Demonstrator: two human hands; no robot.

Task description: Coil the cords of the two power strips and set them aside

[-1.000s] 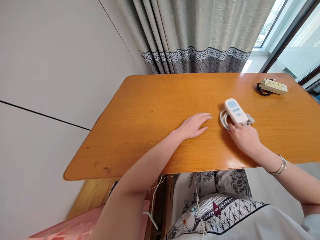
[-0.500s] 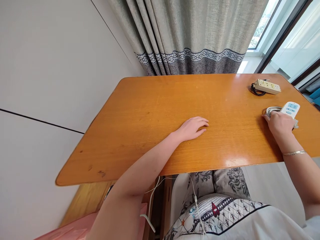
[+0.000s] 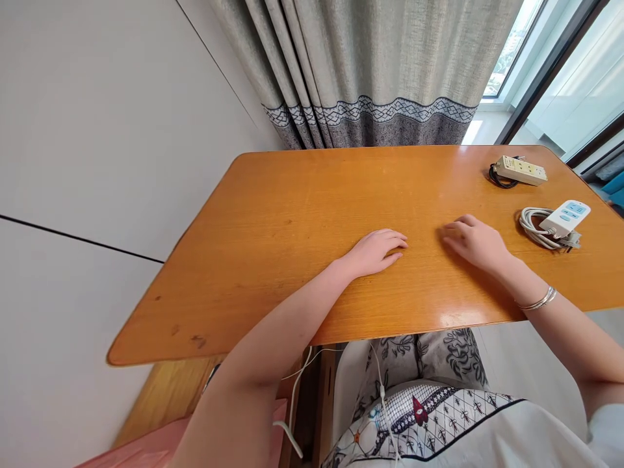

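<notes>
My left hand [image 3: 377, 251] lies on the wooden table [image 3: 292, 208] with its fingers loosely stretched and nothing in them. To its right, my right hand [image 3: 475, 242] is over the tabletop, its fingers apart, slightly blurred and holding nothing. Further right lies a white power strip [image 3: 565, 218] with blue socket faces. Its coiled light-grey cord [image 3: 535, 229] and plug [image 3: 570, 240] rest beside it. Behind that sits a cream power strip [image 3: 521, 170] with a black cord [image 3: 502, 180] bunched at its left end.
A grey curtain [image 3: 380, 71] hangs behind the table's far edge, and a pale panelled wall [image 3: 88, 130] stands on the left. White cables [image 3: 295, 396] hang below the near edge, by my lap. A glass door frame [image 3: 550, 71] is at the far right.
My right hand has let go of the white power strip and moved left across the table. The strip now lies tilted beside its coiled cord. My left hand has not moved.
</notes>
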